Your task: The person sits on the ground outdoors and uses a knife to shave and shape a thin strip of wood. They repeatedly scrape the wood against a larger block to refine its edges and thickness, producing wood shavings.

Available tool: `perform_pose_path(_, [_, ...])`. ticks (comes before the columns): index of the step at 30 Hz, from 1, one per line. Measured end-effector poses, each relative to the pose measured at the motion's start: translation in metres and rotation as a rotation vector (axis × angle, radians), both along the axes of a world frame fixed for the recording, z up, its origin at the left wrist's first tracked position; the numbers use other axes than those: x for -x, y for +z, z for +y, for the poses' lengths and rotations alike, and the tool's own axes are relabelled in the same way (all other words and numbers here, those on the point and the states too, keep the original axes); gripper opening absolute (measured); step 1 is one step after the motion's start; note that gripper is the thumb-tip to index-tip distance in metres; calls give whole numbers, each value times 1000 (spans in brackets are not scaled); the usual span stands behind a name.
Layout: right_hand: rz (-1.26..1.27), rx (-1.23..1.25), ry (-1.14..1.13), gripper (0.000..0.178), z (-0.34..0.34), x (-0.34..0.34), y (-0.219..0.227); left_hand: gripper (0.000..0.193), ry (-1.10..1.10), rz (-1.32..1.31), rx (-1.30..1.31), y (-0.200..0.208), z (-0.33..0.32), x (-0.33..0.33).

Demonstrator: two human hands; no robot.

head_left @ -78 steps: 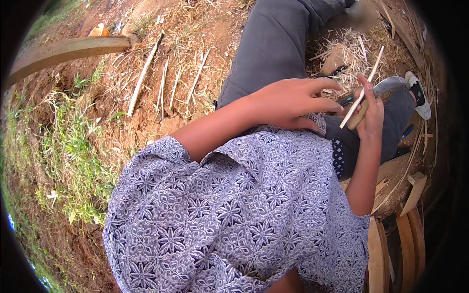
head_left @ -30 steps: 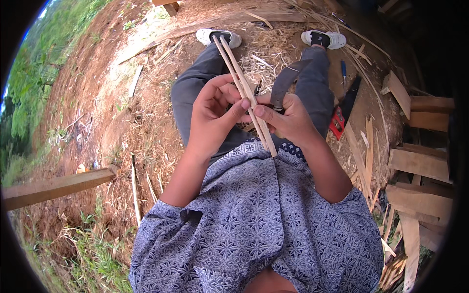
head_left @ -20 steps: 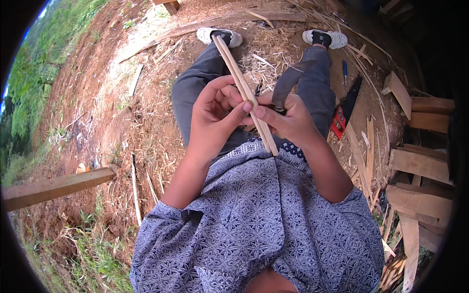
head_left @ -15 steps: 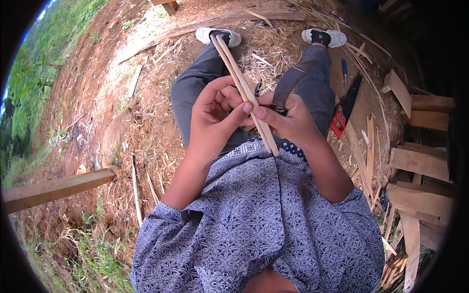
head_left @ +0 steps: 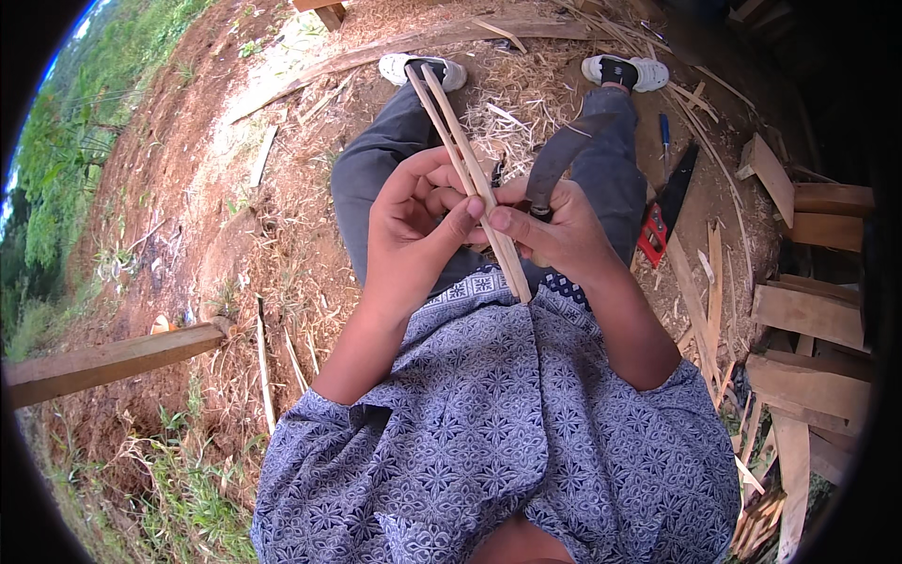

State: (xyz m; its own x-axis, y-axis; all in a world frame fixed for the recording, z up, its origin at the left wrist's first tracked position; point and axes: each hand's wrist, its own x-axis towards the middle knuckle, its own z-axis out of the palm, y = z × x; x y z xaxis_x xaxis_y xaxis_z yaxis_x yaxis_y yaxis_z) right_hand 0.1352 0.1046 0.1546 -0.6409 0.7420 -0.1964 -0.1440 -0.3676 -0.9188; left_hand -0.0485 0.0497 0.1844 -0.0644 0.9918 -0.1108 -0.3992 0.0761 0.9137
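Note:
Two slim, pale wooden sticks [head_left: 483, 185] lie side by side over my lap, their far ends spread apart in a narrow V and their near ends together by my shirt. My left hand [head_left: 419, 221] pinches them at mid-length between thumb and fingers. Close against it, my right hand [head_left: 556, 231] has its thumb and fingertips on the sticks too. That same hand also holds a sickle [head_left: 556, 160], whose dark curved blade points away and to the right over my right leg. Its handle is mostly hidden by my fingers.
On the ground to the right lie a handsaw [head_left: 665, 209] with a red handle and a blue-handled tool [head_left: 664, 133]. Cut wooden blocks [head_left: 810, 312] are stacked at the far right. Shavings [head_left: 512, 122] cover the ground between my feet. A squared beam [head_left: 117, 362] juts in from the left.
The far ends of the two sticks have parted, opening a gap between them. Both hands and the sickle stay almost where they were.

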Motion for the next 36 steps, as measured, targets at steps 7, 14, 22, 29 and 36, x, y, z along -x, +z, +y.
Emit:
perform_pose_path(7, [34, -25, -25, 26, 0, 0, -2, 45, -15, 4, -31, -1, -1, -1])
perform_pose_path(14, [48, -15, -12, 28, 1, -2, -3, 49, -43, 1, -20, -1, -1, 0])
perform_pose_path(22, [47, 7, -38, 33, -2, 2, -8, 51, -61, -6, -2, 2, -1, 3])
perform_pose_path(29, [52, 27, 40, 42, 3, 4, -9, 50, -7, 57, 63, 5, -2, 6])
perform_pose_path(36, [57, 107, -14, 39, 9, 5, -18, 46, 392, 746, 296, -22, -36, 143])
